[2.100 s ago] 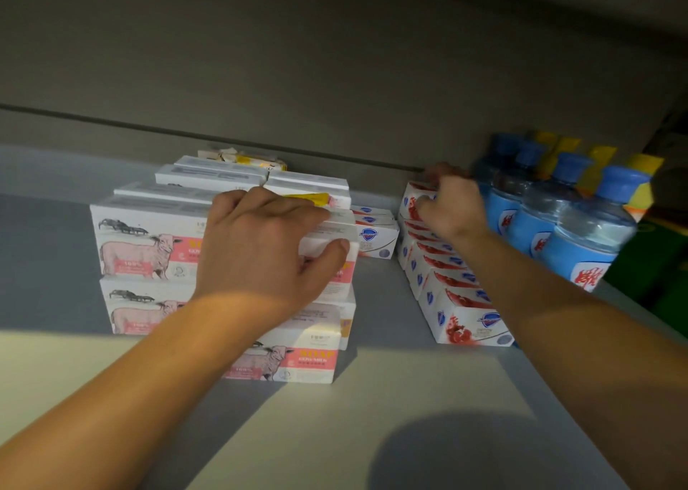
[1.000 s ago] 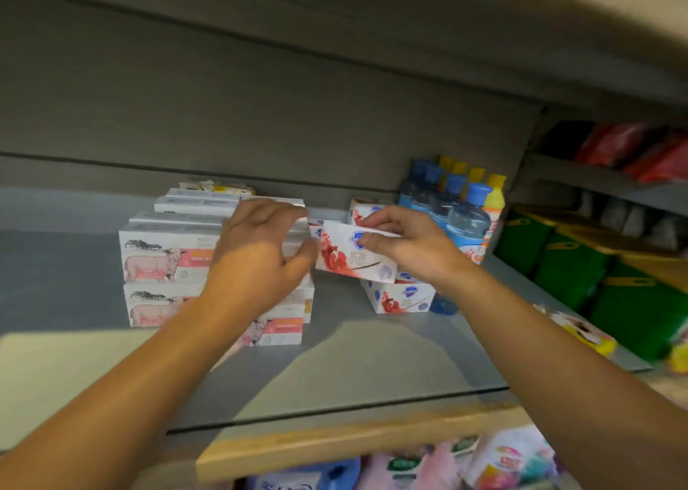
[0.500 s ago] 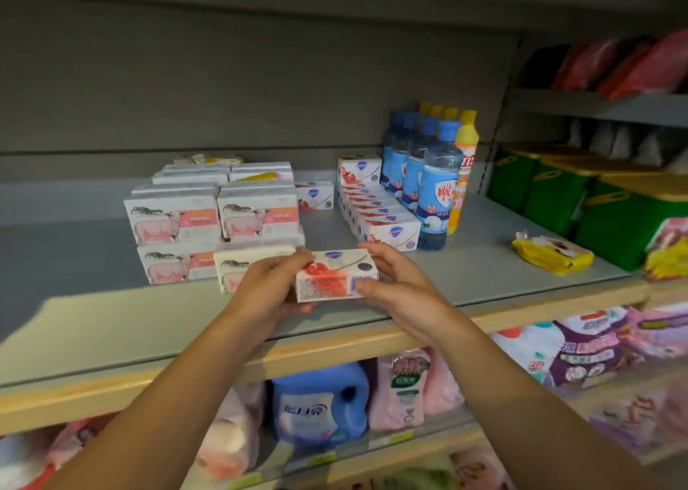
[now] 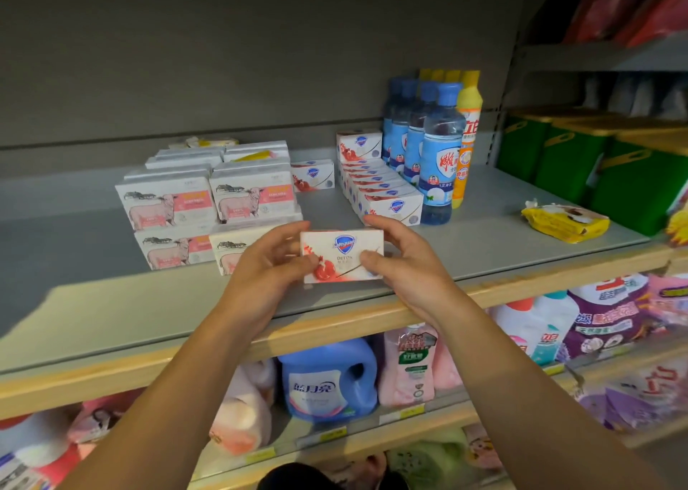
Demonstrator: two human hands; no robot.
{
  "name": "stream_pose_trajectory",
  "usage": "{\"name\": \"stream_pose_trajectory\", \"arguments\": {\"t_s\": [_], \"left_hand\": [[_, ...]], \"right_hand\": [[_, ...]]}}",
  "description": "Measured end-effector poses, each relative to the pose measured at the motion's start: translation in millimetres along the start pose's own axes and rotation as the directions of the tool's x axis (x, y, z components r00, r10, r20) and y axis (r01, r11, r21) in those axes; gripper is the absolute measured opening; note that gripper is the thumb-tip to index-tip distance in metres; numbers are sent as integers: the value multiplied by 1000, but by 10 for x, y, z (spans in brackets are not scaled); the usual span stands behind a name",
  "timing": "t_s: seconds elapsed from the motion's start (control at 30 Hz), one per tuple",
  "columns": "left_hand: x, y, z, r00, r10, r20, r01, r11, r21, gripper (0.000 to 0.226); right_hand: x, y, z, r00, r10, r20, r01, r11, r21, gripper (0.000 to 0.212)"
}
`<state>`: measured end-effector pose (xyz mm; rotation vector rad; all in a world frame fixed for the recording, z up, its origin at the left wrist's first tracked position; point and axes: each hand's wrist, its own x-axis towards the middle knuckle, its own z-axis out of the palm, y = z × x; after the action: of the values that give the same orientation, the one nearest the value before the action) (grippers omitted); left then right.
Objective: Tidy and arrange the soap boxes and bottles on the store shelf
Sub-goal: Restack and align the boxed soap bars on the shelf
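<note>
Left hand (image 4: pixel 260 266) and right hand (image 4: pixel 405 266) pinch one pomegranate soap box (image 4: pixel 341 255) by its ends, label up, apparently for inspection before reshelving.

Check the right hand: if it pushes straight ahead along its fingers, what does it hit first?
Likely the front box of the pomegranate soap row, directly beyond the right hand, which pinches the held soap box with the left hand. Depth is unclear.

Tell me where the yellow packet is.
Head view, right side: the yellow packet lies alone on the grey shelf, right of the bottles, before the green bins.
</note>
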<state>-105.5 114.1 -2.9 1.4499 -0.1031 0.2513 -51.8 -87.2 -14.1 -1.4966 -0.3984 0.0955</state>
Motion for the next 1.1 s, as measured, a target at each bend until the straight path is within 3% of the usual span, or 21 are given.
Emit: {"name": "stream_pose_trajectory", "arguments": {"t_s": [0.1,0.37,0.47,0.57,0.77,0.87,0.97,1.03,1.1], "left_hand": [[-25,17,2,997,81,8,-81,996,25,54],[-55,35,22,990,138,4,-137,983,120,44],[-70,90,61,987,162,-10,-158,974,164,44],[-74,138,118,973,230,6,-222,932,288,46],[116,400,164,942,333,49,-323,855,405,48],[284,579,146,919,390,65,-359,754,550,42],[446,743,-6,841,540,32,-342,484,806,37],[573,812,-162,799,600,41,-275,305,912,39],[706,841,-313,831,556,25,-179,225,958,40]], "right_hand": [[-24,-2,0,999,-34,3,34,998,-45,56],[-99,-64,70,998,-52,-24,46,978,-206,52],[-151,-125,128,986,-159,-49,142,957,-253,57],[-172,-207,179,938,-346,-7,290,798,-528,55],[101,-570,118,872,-467,148,346,373,-861,53],[383,-782,83,868,-464,178,333,277,-901,51],[689,-912,-6,869,-474,143,305,286,-908,48],[934,-941,-83,857,-502,114,260,230,-938,45],[1209,-930,-139,879,-473,64,171,188,-967,43]]}}
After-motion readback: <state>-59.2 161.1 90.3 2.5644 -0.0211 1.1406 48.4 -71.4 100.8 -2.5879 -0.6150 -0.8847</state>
